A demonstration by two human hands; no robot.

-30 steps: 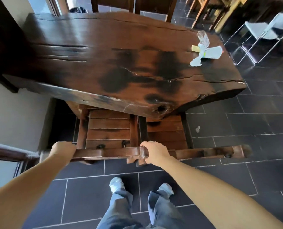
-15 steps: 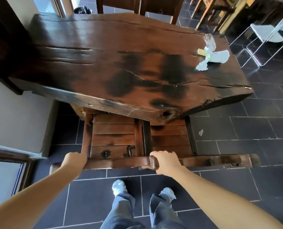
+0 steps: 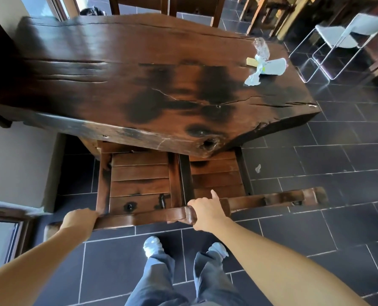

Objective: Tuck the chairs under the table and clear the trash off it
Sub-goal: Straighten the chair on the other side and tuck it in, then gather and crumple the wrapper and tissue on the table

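Note:
A dark slab table (image 3: 139,74) fills the upper view. Trash (image 3: 265,65) lies near its far right corner: crumpled clear wrappers, white paper and a yellow scrap. Two wooden chairs stand side by side at the near edge, their seats partly under the top. My left hand (image 3: 79,219) grips the left end of the left chair's (image 3: 139,180) top rail. At the rail's right end my right hand (image 3: 205,212) curls over it with the thumb lifted. The right chair (image 3: 216,177) has its rail (image 3: 272,198) untouched.
A wall (image 3: 18,162) and a window frame close off the left side. More wooden chairs (image 3: 168,5) stand at the far edge. A white metal-frame chair (image 3: 342,34) is at the right. A paper scrap (image 3: 258,168) lies on the dark tiled floor.
Both hands have stayed on the left chair's top rail. My right thumb has lifted off the rail. The view has shifted slightly.

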